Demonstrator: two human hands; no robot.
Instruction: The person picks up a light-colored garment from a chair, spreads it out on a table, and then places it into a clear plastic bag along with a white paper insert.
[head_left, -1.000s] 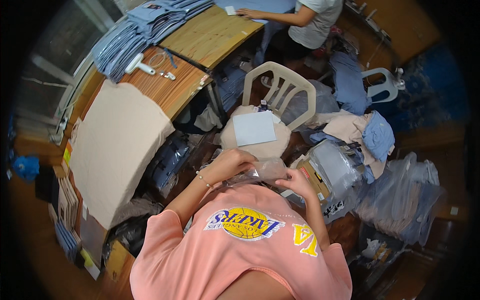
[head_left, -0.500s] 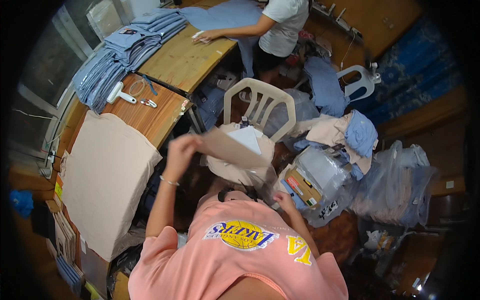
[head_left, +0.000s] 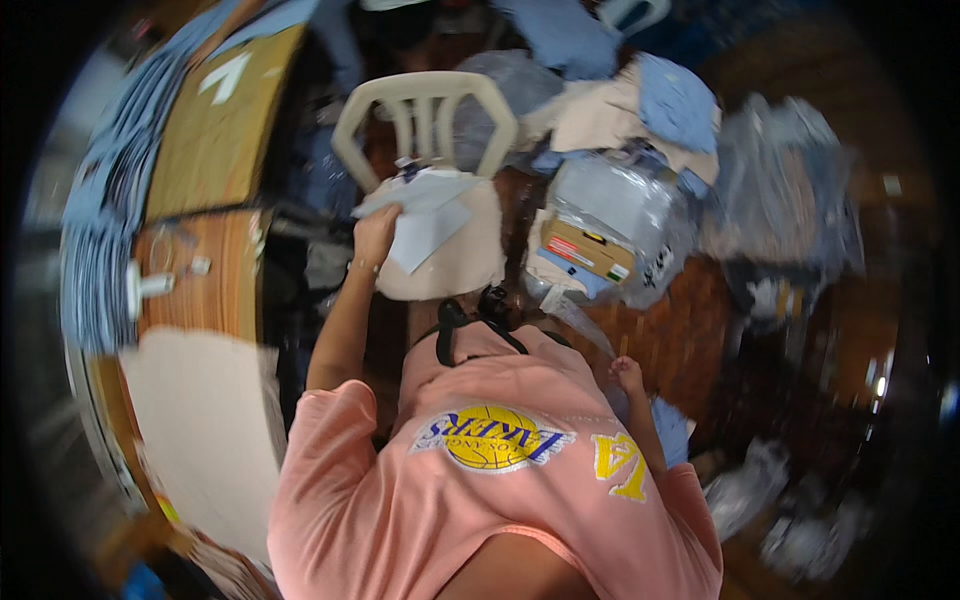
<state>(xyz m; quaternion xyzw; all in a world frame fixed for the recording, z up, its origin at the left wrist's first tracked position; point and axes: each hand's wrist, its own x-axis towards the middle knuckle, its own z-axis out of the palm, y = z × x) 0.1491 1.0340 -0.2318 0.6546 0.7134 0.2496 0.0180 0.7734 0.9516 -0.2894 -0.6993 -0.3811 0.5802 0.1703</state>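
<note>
My left hand (head_left: 377, 232) is closed on the edge of a thin pale grey sheet (head_left: 440, 188), held over the chair seat. Beneath it a white sheet (head_left: 428, 238) lies on the beige cloth (head_left: 455, 275) that covers the seat. Lower right, beside my hip, my right hand (head_left: 627, 374) pinches the end of a clear plastic strip or bag (head_left: 580, 320), which trails up toward the brown box (head_left: 585, 250). Motion blur hides its exact shape.
The cream plastic chair (head_left: 425, 90) stands ahead. Plastic-wrapped stacks (head_left: 780, 200) and heaped blue and beige garments (head_left: 620, 110) lie to the right. At left, a wooden table (head_left: 200, 265) bears folded blue garments (head_left: 100, 225) and a beige cloth (head_left: 205, 400). Another person's arm (head_left: 225, 30) reaches over its far end.
My view has swung rightward. The brownish sheet in my left hand no longer shows; that hand now grips a pale sheet over the seat. My right hand has drawn the clear plastic toward my right side.
</note>
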